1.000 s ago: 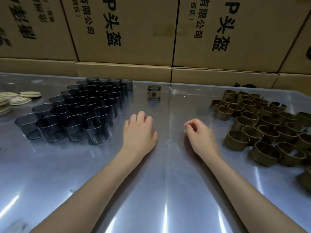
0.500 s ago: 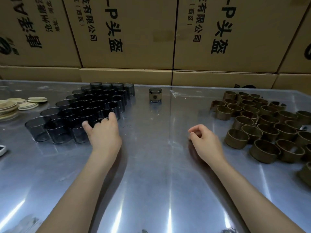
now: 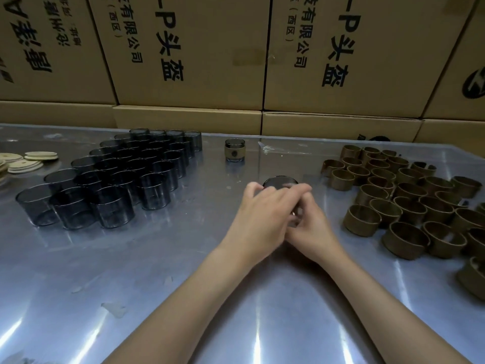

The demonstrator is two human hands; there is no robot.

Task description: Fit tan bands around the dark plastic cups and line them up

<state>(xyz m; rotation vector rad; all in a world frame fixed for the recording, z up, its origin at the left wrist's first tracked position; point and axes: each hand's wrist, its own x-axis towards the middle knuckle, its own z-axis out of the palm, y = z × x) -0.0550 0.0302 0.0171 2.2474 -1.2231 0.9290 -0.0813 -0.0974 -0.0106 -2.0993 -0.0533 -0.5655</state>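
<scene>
Both hands meet over one dark cup at mid-table; no band fitted yet.

The left hand curls over the dark cup; the right hand closes in beneath, its grip hidden. Loose tan bands lie to the right, unbanded cups to the left, one finished cup behind. Risk: the slick cup could slip onto the table, or a band seat crooked.
</scene>
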